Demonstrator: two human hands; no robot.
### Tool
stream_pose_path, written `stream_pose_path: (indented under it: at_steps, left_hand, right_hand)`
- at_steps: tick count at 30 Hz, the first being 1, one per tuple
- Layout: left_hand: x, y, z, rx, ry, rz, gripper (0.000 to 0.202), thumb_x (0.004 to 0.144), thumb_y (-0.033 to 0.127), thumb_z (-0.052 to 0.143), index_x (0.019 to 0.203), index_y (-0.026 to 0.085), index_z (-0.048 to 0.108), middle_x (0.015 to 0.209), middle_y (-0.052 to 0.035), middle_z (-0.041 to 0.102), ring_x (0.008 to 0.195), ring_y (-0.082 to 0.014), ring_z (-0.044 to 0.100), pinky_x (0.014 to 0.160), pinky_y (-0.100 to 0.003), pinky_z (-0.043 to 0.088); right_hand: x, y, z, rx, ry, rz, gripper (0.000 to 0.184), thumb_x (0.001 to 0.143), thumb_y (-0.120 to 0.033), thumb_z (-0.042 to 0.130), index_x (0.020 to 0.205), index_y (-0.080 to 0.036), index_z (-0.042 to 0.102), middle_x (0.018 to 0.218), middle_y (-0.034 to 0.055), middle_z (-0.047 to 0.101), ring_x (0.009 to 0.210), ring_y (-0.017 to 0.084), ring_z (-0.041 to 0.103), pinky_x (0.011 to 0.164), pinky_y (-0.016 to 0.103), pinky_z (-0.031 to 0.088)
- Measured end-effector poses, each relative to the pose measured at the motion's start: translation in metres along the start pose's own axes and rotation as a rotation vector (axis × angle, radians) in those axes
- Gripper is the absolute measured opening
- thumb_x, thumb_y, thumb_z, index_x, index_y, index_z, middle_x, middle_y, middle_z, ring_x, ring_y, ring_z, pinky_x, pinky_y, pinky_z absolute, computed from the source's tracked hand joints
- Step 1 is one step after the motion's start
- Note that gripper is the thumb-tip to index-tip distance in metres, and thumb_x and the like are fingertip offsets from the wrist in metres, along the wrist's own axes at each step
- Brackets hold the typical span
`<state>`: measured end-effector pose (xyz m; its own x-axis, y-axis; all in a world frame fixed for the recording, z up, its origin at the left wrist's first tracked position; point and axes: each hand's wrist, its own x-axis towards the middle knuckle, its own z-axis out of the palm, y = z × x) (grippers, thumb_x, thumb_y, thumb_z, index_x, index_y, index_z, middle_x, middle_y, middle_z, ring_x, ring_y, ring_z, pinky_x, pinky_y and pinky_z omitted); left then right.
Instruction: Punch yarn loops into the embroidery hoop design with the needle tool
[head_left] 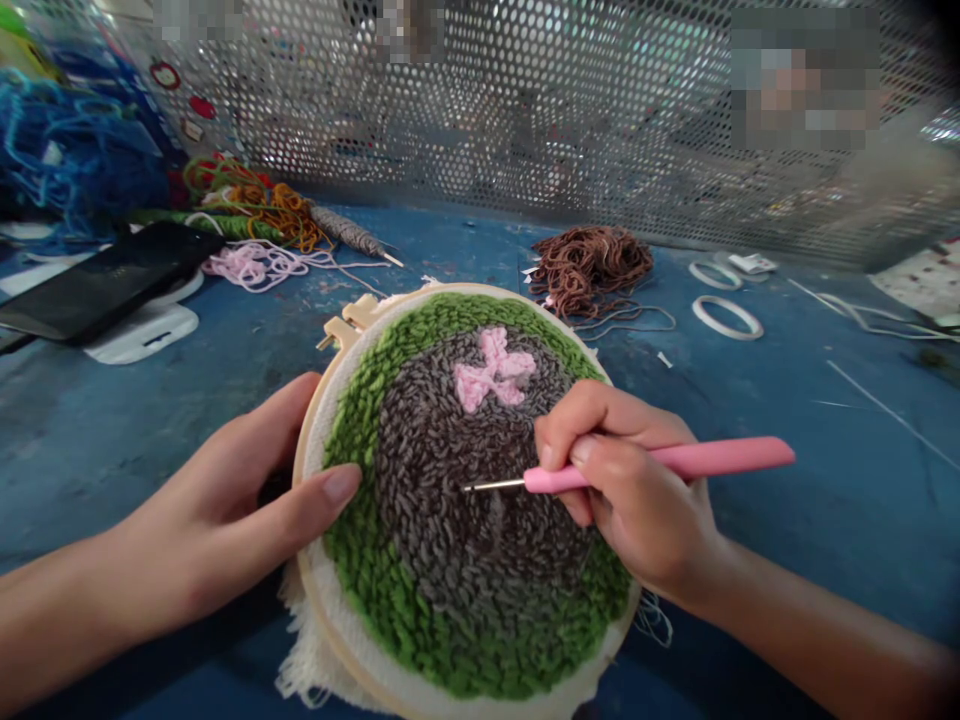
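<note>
A round embroidery hoop (309, 440) is tilted up in front of me. Its white cloth carries looped yarn: a green border (487, 660), a grey-brown middle (442, 440) and a pink bow-like patch (495, 370) near the top. My left hand (247, 490) grips the hoop's left rim, thumb on the front over the green loops, the other fingers largely hidden behind. My right hand (630, 480) pinches a pink-handled crochet hook (720, 458) above the right side. Its thin metal tip points left at the grey-brown loops; whether it touches them I cannot tell.
Behind stands a perforated metal screen (480, 120). Brown yarn (592, 265), blue yarn (75, 160), pale pink yarn (259, 264) and a grey yarn-wrapped stick (349, 232) lie on the blue table (810, 470). A black phone (112, 280) rests left; white rings (726, 317) lie right.
</note>
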<state>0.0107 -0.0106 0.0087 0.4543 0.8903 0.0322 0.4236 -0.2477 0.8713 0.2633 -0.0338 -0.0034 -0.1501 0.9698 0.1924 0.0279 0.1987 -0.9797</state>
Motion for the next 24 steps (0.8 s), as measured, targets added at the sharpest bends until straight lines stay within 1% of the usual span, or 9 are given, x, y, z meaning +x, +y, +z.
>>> stream_pose_path:
  at_steps: [5, 11, 13, 15, 17, 18, 19, 21, 24]
  left_hand:
    - [0.000, 0.000, 0.000, 0.006, 0.002, 0.012, 0.039, 0.088, 0.042, 0.048, 0.122, 0.022, 0.046, 0.077, 0.0024, 0.060, 0.066, -0.0111, 0.055, 0.053, -0.015, 0.048]
    - [-0.003, 0.000, 0.001, 0.037, 0.034, 0.104, 0.035, 0.087, 0.038, 0.049, 0.119, 0.025, 0.047, 0.070, 0.0028, 0.056, 0.059, -0.0113, 0.051, 0.047, -0.016, 0.045]
    - [-0.006, -0.001, 0.000, 0.073, 0.053, 0.150, 0.035, 0.085, 0.037, 0.050, 0.119, 0.029, 0.048, 0.069, 0.0039, 0.054, 0.056, -0.0110, 0.048, 0.046, -0.016, 0.044]
    - [-0.010, -0.004, -0.001, 0.093, 0.066, 0.196, 0.041, 0.083, 0.035, 0.051, 0.123, 0.033, 0.045, 0.070, 0.0045, 0.054, 0.056, -0.0110, 0.048, 0.047, -0.016, 0.043]
    - [-0.014, -0.008, -0.003, 0.091, 0.053, 0.210, 0.050, 0.082, 0.034, 0.050, 0.130, 0.034, 0.040, 0.077, 0.0034, 0.056, 0.059, -0.0121, 0.049, 0.048, -0.017, 0.046]
    - [-0.015, -0.011, -0.004, 0.084, 0.041, 0.202, 0.053, 0.082, 0.034, 0.050, 0.133, 0.034, 0.037, 0.081, 0.0023, 0.057, 0.061, -0.0129, 0.050, 0.050, -0.018, 0.047]
    - [-0.015, -0.013, -0.004, 0.076, 0.027, 0.189, 0.055, 0.082, 0.035, 0.050, 0.135, 0.033, 0.035, 0.086, 0.0012, 0.057, 0.064, -0.0137, 0.051, 0.050, -0.019, 0.048]
    - [-0.013, -0.019, -0.006, 0.065, 0.002, 0.155, 0.054, 0.083, 0.034, 0.050, 0.135, 0.032, 0.036, 0.091, 0.0000, 0.058, 0.067, -0.0145, 0.053, 0.050, -0.018, 0.049]
    - [-0.007, -0.021, -0.006, 0.061, -0.006, 0.124, 0.050, 0.084, 0.036, 0.050, 0.133, 0.031, 0.040, 0.089, 0.0005, 0.058, 0.066, -0.0133, 0.054, 0.050, -0.016, 0.048]
  right_hand:
    - [0.002, 0.000, 0.000, -0.010, -0.040, -0.012, 0.022, 0.081, -0.007, 0.042, 0.070, -0.020, 0.056, 0.056, -0.0047, 0.049, 0.043, 0.006, 0.040, 0.039, 0.020, 0.028]
    - [0.007, -0.012, 0.003, -0.202, -0.163, -0.033, 0.019, 0.083, -0.008, 0.044, 0.070, -0.019, 0.054, 0.057, -0.0054, 0.051, 0.048, 0.006, 0.044, 0.045, 0.018, 0.034]
    - [0.007, -0.017, 0.008, -0.295, -0.199, -0.081, 0.018, 0.081, -0.007, 0.044, 0.070, -0.018, 0.053, 0.059, -0.0054, 0.052, 0.049, 0.005, 0.045, 0.046, 0.017, 0.035]
    - [0.006, -0.019, 0.015, -0.423, -0.246, -0.173, 0.015, 0.078, -0.006, 0.046, 0.072, -0.018, 0.053, 0.061, -0.0046, 0.054, 0.051, 0.006, 0.047, 0.049, 0.018, 0.036]
    - [0.007, -0.019, 0.022, -0.550, -0.296, -0.253, 0.012, 0.077, -0.008, 0.048, 0.074, -0.018, 0.054, 0.063, -0.0035, 0.054, 0.055, 0.008, 0.047, 0.053, 0.020, 0.036]
    - [0.008, -0.018, 0.024, -0.581, -0.317, -0.245, 0.012, 0.077, -0.010, 0.048, 0.075, -0.019, 0.055, 0.063, -0.0035, 0.054, 0.055, 0.008, 0.047, 0.053, 0.021, 0.036]
    - [0.009, -0.016, 0.025, -0.573, -0.329, -0.207, 0.011, 0.078, -0.011, 0.048, 0.075, -0.019, 0.055, 0.062, -0.0037, 0.053, 0.055, 0.008, 0.046, 0.053, 0.021, 0.036]
    - [0.013, -0.014, 0.023, -0.435, -0.318, -0.067, 0.011, 0.079, -0.013, 0.049, 0.072, -0.019, 0.055, 0.059, -0.0046, 0.051, 0.052, 0.008, 0.044, 0.048, 0.019, 0.034]
    - [0.017, -0.009, 0.012, -0.096, -0.182, 0.076, 0.015, 0.078, -0.012, 0.045, 0.066, -0.018, 0.052, 0.049, -0.0061, 0.046, 0.042, 0.006, 0.039, 0.040, 0.018, 0.030]
